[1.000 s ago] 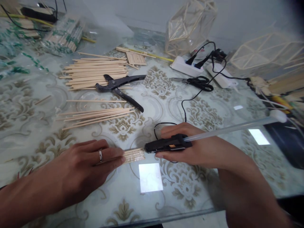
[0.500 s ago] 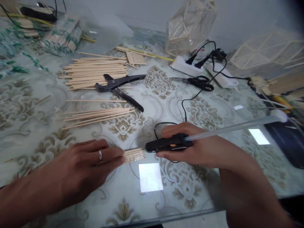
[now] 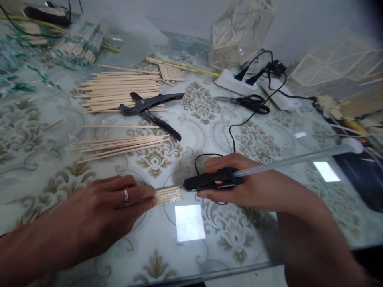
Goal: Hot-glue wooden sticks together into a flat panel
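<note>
A small flat panel of wooden sticks (image 3: 170,195), laid side by side and glossy on top, lies on the patterned table. My left hand (image 3: 116,207), with a ring on one finger, is closed over the panel's left end and hides that part. Wrapped in my right hand (image 3: 236,175) is a black glue gun (image 3: 209,180). Its nozzle is at the panel's far right corner; whether it touches cannot be made out. A long translucent glue stick (image 3: 287,160) sticks out of the gun's back toward the right.
Beyond my left hand lie loose sticks (image 3: 122,147), a larger stick pile (image 3: 119,89) and a black cutter (image 3: 146,105). Scissors (image 3: 251,103), a white power strip (image 3: 235,82) and a black cord (image 3: 232,135) are farther back. Stick frames (image 3: 239,36) stand behind; bagged sticks (image 3: 79,46) lie back left.
Almost nothing differs. The glue gun has shifted very slightly to the right; my left hand stays on the stick panel.
</note>
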Motion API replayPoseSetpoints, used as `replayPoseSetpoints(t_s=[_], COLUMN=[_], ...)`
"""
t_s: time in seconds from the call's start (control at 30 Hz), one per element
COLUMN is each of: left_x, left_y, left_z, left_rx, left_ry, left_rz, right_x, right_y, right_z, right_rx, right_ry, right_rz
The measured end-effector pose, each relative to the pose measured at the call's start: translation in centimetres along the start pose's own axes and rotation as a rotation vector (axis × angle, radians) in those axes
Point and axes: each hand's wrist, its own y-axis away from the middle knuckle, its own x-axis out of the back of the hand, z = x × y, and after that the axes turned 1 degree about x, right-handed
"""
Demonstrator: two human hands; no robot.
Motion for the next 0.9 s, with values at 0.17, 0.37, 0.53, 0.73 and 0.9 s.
replayPoseSetpoints(t_s=[0.17,0.37,0.53,0.73,0.9], left_x=[0.17,0.33,0.3,0.03,0.07], left_y=[-0.04,-0.16,-0.2,0.05,-0.19], left_z=[0.05,0.11,-0.04,0.0,0.08], left_rx=[0.004,0.008,-0.001,0.014,0.011], left_ry=[0.002,-0.01,-0.015,0.001,0.004], left_rz=[0.004,-0.002,-0.003,0.008,0.016], right_x=[-0.03,-0.13,0.03,0.16,0.24], right_y=[0.04,0.27,0.16,0.1,0.18], right_z=[0.25,0.22,0.21,0.26,0.31], right_rx=[0.036,0.046,0.039,0.047,0.036], right_ry=[0.01,0.016,0.005,0.0,0.0], right_rz=[0.013,0.038,0.008,-0.024,-0.033])
